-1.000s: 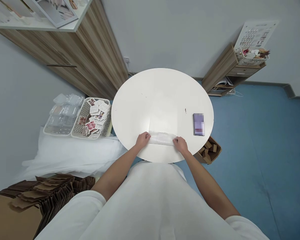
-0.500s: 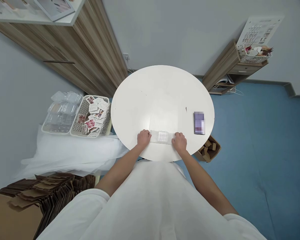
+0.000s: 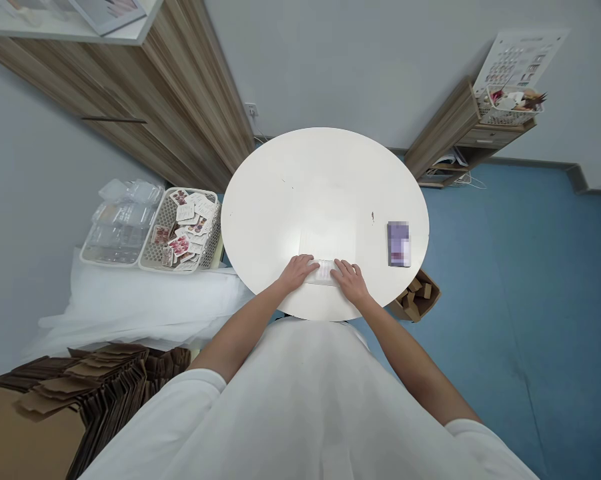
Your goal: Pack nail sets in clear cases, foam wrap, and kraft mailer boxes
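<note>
A small pack point(image 3: 325, 270) in translucent whitish wrapping lies near the front edge of the white oval table point(image 3: 325, 173); faint pinkish rows show through its middle. My left hand point(image 3: 297, 272) rests over the pack's left end, fingers stretched out and thumb towards the middle. Over the opposite end lies my right hand point(image 3: 350, 279), its fingers spread and the thumb pointing inward. Both hands touch the wrapping, and their fingers hide its two ends. The uncovered part between them is short.
A purple box, partly pixelated, point(image 3: 399, 244) lies on the table's right side. Left of the table stand a basket of printed cards point(image 3: 144, 257) and a tray of clear plastic cases point(image 3: 110, 257). White sheeting point(image 3: 150, 300), folded cardboard point(image 3: 40, 427) and a carton point(image 3: 430, 303) are nearby.
Both hands have moved inward along the wrapping, and less of it shows between them. Fingers that were curled at its ends are now stretched over it.
</note>
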The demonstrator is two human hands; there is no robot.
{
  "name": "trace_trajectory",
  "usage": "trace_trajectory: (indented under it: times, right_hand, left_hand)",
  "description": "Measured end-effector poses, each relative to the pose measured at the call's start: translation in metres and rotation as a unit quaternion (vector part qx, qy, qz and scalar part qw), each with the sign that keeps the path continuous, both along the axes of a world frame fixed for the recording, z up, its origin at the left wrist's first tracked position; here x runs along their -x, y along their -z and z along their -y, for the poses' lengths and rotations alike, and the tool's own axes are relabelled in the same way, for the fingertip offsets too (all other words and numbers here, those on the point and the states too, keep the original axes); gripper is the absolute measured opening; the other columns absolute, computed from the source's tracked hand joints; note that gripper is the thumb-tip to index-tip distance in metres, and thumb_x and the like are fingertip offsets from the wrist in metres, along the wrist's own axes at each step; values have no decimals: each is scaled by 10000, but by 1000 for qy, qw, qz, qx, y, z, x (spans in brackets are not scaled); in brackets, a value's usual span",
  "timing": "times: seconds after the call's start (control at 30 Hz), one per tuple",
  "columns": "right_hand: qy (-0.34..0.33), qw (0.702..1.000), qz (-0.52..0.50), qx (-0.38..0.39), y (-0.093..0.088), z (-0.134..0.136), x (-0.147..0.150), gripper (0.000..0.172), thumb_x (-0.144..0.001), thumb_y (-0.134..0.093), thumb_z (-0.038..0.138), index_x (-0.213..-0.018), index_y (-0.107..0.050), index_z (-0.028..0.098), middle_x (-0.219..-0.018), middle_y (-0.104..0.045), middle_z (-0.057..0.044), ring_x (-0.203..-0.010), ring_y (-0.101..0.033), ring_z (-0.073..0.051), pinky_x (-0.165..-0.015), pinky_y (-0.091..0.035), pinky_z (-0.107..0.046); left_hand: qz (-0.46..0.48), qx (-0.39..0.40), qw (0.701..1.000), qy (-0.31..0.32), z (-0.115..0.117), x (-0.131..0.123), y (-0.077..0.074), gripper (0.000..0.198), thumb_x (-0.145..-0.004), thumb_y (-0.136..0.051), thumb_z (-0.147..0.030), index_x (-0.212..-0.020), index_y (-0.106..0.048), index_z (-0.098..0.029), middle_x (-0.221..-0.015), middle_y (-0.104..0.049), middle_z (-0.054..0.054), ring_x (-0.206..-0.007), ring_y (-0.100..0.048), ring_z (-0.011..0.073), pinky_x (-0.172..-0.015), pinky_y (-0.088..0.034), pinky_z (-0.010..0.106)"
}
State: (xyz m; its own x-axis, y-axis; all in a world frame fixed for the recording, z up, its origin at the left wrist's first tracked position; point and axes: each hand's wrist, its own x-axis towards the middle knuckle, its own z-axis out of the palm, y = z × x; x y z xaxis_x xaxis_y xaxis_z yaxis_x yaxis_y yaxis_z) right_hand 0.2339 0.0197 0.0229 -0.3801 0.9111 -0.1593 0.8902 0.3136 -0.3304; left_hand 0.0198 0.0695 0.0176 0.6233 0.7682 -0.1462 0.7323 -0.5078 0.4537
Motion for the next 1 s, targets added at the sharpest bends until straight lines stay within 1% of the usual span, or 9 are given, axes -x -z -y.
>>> trace_trajectory:
  times: [0.1, 0.17, 0.3, 0.4, 0.47, 0.6, 0.73, 0.9, 1.0]
  right_hand:
    - [-22, 1000, 10, 0, -1, -1, -3, 346, -786, -389, 73, -1074, -498, 230, -1395, -321, -78, -1285, -258, -242, -985, -208, -462]
    - [-43, 999, 8, -1, -2, -1, -5, 289, -796, -440, 175, -1077, -495, 212, -1401, -302, -102, -1289, -246, -259, -981, -211, -465]
    - [-67, 998, 0, 10, -2, -4, -7, 382, -725, -578, 370, -1056, -492, 201, -1404, -284, -132, -1278, -251, -298, -977, -205, -488]
    - [-60, 998, 1, 25, -1, -9, -5, 417, -675, -640, 360, -1025, -492, 190, -1378, -319, -153, -1233, -326, -297, -966, -234, -478]
    - [-55, 998, 0, 32, -1, -11, -2, 443, -650, -665, 363, -1014, -489, 184, -1358, -340, -162, -1199, -366, -296, -953, -262, -468]
    - [-65, 997, -2, 39, -1, -11, 0, 422, -650, -663, 314, -1014, -481, 198, -1316, -391, -137, -1149, -410, -292, -936, -292, -452]
    - [-71, 997, -8, 42, -3, 0, 3, 366, -683, -588, 229, -1029, -479, 178, -1278, -422, -142, -1109, -434, -285, -920, -312, -421]
    - [-75, 995, -38, 59, -12, 22, 9, 322, -684, -543, 269, -991, -494, 181, -1197, -490, -114, -1032, -480, -261, -901, -332, -404]
    - [-71, 994, -60, 63, -18, 30, 10, 313, -690, -540, 284, -987, -499, 195, -1125, -543, -92, -1057, -478, -251, -957, -281, -420]
  left_hand:
    - [-10, -1, 1000, 29, -1, -1, -2, 457, -763, -354, -38, -1110, -504, -294, -1262, -446, 37, -1199, -354, 201, -963, -260, 381]
    - [-12, -8, 999, 43, -2, -1, -4, 450, -736, -391, -47, -1112, -500, -267, -1313, -405, 48, -1241, -310, 214, -979, -238, 395]
    - [5, -6, 997, 78, -3, -6, -8, 387, -684, -560, -237, -1066, -503, -214, -1368, -339, 87, -1287, -229, 280, -1010, -169, 448]
    - [-2, 19, 997, 79, -4, -11, -8, 487, -601, -658, -360, -1032, -486, -212, -1330, -385, 99, -1267, -269, 294, -1010, -163, 449]
    - [-7, 30, 997, 67, -5, -13, -6, 516, -577, -682, -355, -1024, -467, -215, -1299, -415, 101, -1232, -325, 284, -999, -184, 436]
    - [-5, 32, 998, 56, 1, -15, -3, 448, -610, -650, -308, -1002, -453, -214, -1194, -488, 96, -1111, -446, 261, -965, -224, 416]
    - [-1, 11, 998, 69, 15, -12, -4, 438, -622, -613, -301, -1018, -452, -206, -1107, -527, 97, -1051, -471, 266, -957, -219, 417]
    - [12, 21, 996, 83, 36, -2, -11, 441, -597, -620, -347, -990, -483, -202, -950, -573, 82, -946, -506, 267, -940, -242, 415]
    - [26, 33, 995, 86, 42, 3, -15, 415, -606, -621, -358, -978, -503, -216, -965, -579, 73, -1034, -470, 276, -948, -245, 404]
